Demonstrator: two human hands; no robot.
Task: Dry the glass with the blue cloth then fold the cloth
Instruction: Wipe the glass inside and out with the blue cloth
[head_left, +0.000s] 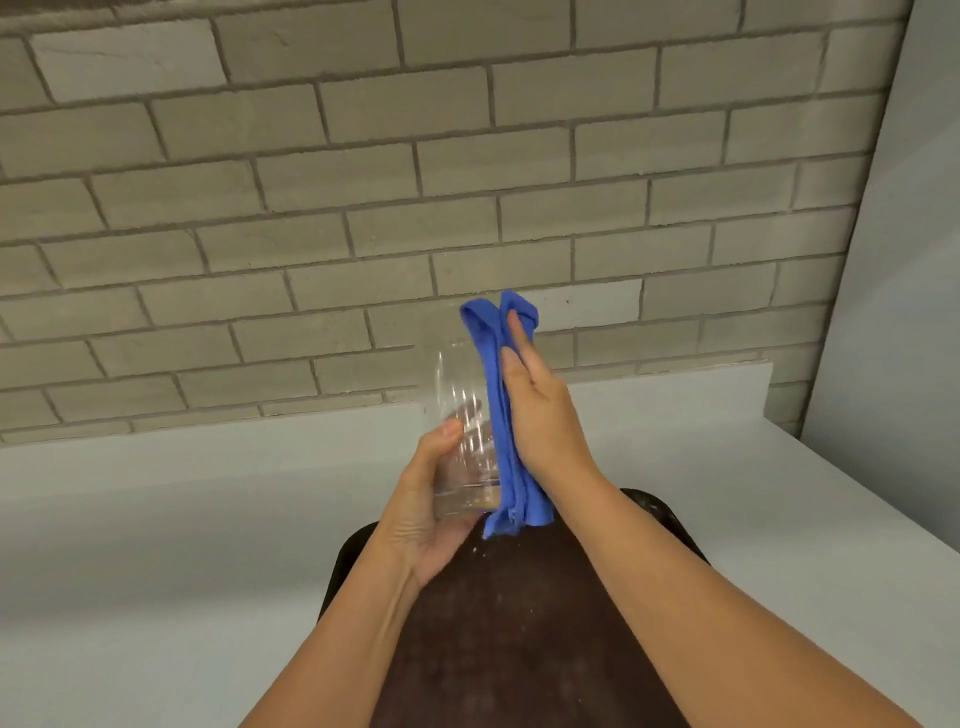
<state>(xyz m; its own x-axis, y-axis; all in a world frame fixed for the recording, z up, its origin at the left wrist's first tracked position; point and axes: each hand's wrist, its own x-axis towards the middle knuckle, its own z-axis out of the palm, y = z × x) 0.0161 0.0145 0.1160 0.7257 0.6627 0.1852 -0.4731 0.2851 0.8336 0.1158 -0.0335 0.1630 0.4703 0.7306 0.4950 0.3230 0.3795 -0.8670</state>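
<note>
A clear drinking glass (460, 410) is held up above the counter, its base cupped in my left hand (428, 512) with the thumb on its near side. My right hand (540, 415) presses a bunched blue cloth (501, 410) flat against the right side of the glass, fingers stretched along the cloth. The cloth runs from above the rim down past the base, where a loose end hangs. The far side of the glass is hard to make out against the wall.
A dark brown mat (514, 623) lies on the white counter (182, 545) below my hands. A grey brick wall (363, 208) rises behind the counter, and a plain white wall (904, 312) closes the right side.
</note>
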